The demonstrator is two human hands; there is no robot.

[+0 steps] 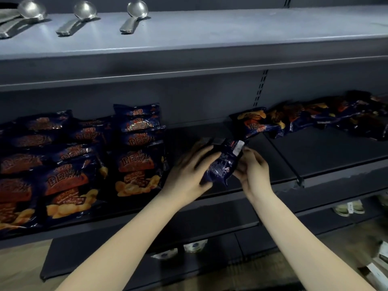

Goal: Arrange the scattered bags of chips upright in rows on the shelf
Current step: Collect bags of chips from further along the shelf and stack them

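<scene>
A dark blue chip bag (222, 162) is held over the middle shelf (279, 171), its back side with a white label facing me. My left hand (189, 175) grips its left edge with spread fingers. My right hand (253, 169) pinches its right edge. To the left stand three rows of upright blue and orange chip bags (134, 162), leaning back one behind another. At the back right of the same shelf lie several scattered chip bags (310, 118) on their sides.
The upper shelf (210, 38) carries three stacks of metal spoons (134, 15). Lower shelves (189, 238) jut out beneath my forearms, with pale packets (195, 246) and packaged goods (348, 207) on them. A shelf divider edge (294, 169) runs right of my hands.
</scene>
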